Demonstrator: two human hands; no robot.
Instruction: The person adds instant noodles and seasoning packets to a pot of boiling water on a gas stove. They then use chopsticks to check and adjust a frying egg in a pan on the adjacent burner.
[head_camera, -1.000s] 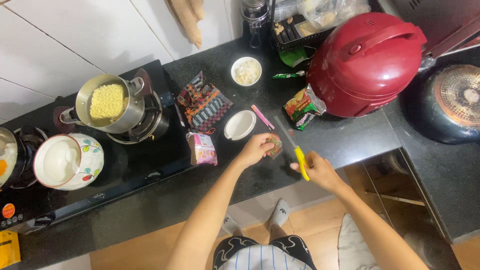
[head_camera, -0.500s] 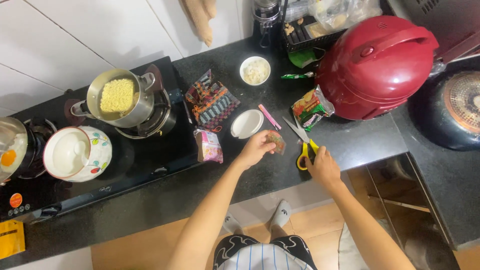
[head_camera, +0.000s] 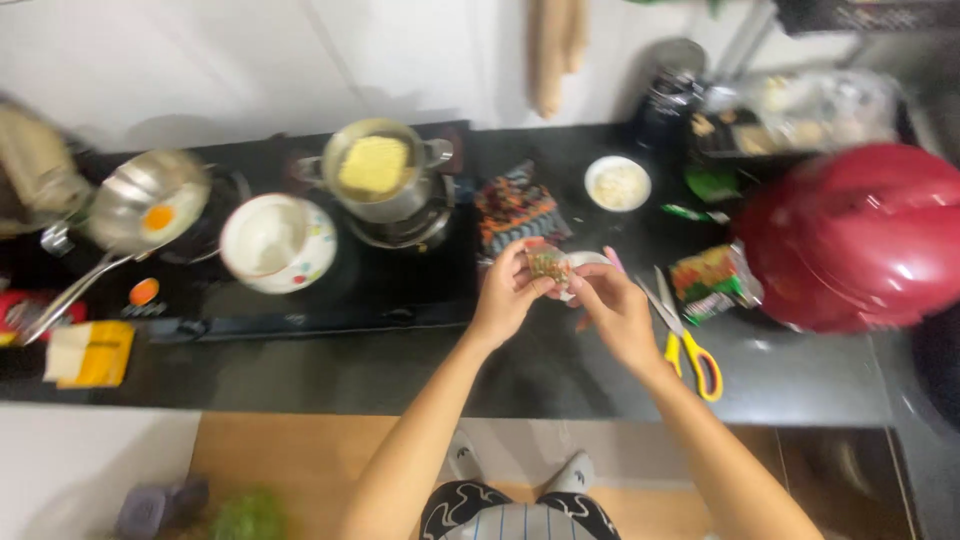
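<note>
Head view — left hand (head_camera: 505, 298) and right hand (head_camera: 612, 310) pinch a small seasoning sachet (head_camera: 547, 265).

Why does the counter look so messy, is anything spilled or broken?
Nothing looks spilled or broken. Torn noodle wrappers and yellow-handled scissors lie loose on the black counter. Both hands, left hand and right hand, hold a small seasoning sachet.

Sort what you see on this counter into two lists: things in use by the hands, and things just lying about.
In use: small sachet, held by left hand and right hand.

Lying about: yellow-handled scissors, red cooker, pot of noodles, fried egg pan.
</note>
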